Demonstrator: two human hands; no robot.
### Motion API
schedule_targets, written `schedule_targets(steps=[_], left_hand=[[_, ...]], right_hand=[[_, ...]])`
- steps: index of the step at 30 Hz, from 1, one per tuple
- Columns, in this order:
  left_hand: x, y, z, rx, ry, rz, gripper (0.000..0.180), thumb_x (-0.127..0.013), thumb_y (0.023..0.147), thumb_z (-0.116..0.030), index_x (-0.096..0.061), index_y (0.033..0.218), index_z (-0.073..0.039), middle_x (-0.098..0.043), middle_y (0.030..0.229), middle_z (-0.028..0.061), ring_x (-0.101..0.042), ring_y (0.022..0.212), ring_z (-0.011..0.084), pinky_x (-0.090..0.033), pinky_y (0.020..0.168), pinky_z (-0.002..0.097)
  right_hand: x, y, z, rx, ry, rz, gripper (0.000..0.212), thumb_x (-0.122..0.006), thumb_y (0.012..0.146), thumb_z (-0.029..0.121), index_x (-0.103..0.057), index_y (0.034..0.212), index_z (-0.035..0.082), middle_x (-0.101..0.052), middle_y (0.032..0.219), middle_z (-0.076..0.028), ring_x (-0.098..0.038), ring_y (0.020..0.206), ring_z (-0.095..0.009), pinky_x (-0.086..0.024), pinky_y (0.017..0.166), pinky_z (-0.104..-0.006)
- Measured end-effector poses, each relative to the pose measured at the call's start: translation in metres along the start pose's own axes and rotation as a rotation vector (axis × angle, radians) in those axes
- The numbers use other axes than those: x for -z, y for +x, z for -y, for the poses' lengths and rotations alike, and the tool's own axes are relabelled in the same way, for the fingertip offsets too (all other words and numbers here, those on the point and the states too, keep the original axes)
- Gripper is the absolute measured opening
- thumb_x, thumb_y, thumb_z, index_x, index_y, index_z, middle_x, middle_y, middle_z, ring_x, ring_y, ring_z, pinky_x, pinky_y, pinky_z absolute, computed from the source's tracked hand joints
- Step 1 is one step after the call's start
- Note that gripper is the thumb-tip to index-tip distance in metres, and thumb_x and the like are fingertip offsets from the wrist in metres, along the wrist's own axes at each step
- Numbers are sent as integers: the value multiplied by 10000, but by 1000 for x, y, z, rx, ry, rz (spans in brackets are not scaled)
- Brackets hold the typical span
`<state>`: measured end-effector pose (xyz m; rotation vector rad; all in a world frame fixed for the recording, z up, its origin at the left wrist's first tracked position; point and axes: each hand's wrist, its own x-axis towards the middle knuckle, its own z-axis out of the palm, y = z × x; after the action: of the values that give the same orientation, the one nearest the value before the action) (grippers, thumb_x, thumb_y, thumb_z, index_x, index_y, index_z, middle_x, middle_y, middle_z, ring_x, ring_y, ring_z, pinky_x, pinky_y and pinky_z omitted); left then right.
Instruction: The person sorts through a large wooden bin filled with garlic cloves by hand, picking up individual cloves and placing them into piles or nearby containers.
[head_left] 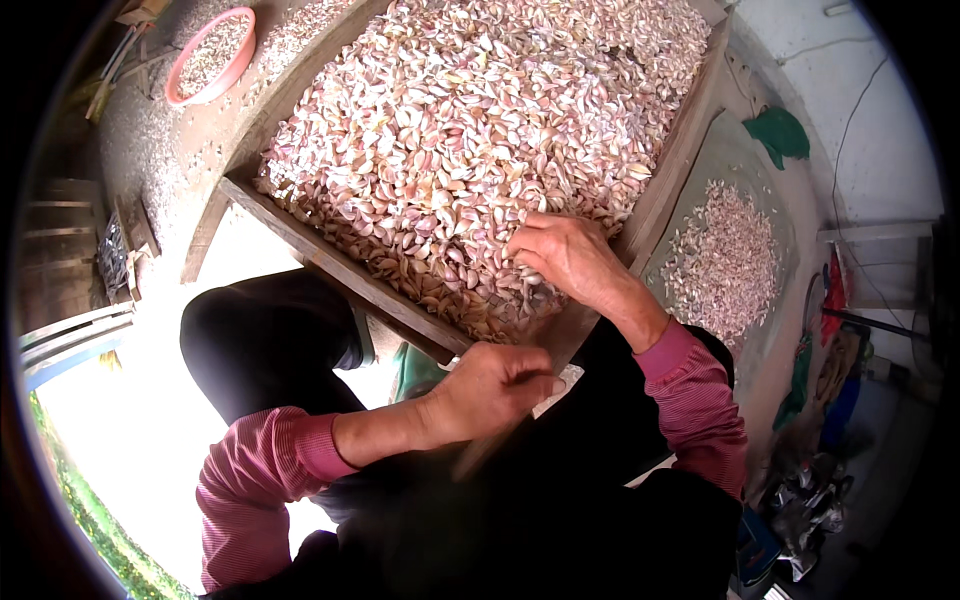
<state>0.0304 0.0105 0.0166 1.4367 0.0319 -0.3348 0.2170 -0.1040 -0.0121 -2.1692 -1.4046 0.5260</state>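
A large wooden tray (300,232) slants before me, heaped with loose garlic cloves (470,130) in pinkish-white skins. My right hand (580,262) is over its near right part, fingers curled and their tips down among the cloves. Whether a clove is pinched there I cannot make out. My left hand (490,395) is closed just outside the tray's near corner, the thumb against the curled fingers. Whatever it may hold is hidden inside the fingers.
On the floor to the right, a pile of cloves (725,260) lies on a greenish sheet (690,190), with a green cloth (778,136) beyond. A pink basin (240,62) of cloves stands far left. My knees are under the tray's near edge.
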Motion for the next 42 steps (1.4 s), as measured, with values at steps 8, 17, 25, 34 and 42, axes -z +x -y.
schedule_targets(steps=[8, 17, 25, 34, 42], left_hand=[[42, 29, -6, 228, -456, -440, 296, -596, 978, -226, -513, 1189, -35, -631, 917, 54, -630, 620, 119, -393, 435, 206], [54, 22, 3, 307, -396, -277, 152, -511, 1006, -173, -564, 1004, -31, -621, 775, 47, -579, 550, 92, -394, 425, 195], [48, 30, 6, 278, -211, -213, 294, -531, 988, -287, -565, 973, 5, -565, 645, 67, -537, 518, 127, -443, 503, 296], [38, 30, 17, 119, 44, -157, 212, -607, 919, -188, -604, 1028, -6, -606, 826, 99, -597, 793, 213, -483, 722, 337], [36, 20, 3, -4, 65, -233, 136, -638, 874, -117, -616, 933, 3, -614, 837, 191, -609, 779, 339, -481, 715, 405]], right_hand=[[18, 16, 21, -237, 571, -41, 55, -649, 869, 51, -647, 892, 1, -637, 769, -10, -578, 698, -64, -470, 625, -243], [-5, 0, 32, -373, 1024, 84, 92, -623, 919, 79, -651, 930, -8, -628, 795, 3, -558, 680, -50, -464, 611, -218], [27, 12, -16, -394, 385, -297, 104, -643, 910, 125, -675, 947, 33, -668, 747, -70, -639, 667, -183, -498, 634, -294], [14, 65, -15, -71, -115, -227, 139, -659, 859, 47, -674, 996, 52, -648, 849, -115, -652, 754, -282, -506, 653, -375], [-14, 114, -2, 173, -358, -150, 159, -697, 830, 94, -680, 986, 68, -595, 841, -73, -609, 764, -239, -504, 669, -373]])
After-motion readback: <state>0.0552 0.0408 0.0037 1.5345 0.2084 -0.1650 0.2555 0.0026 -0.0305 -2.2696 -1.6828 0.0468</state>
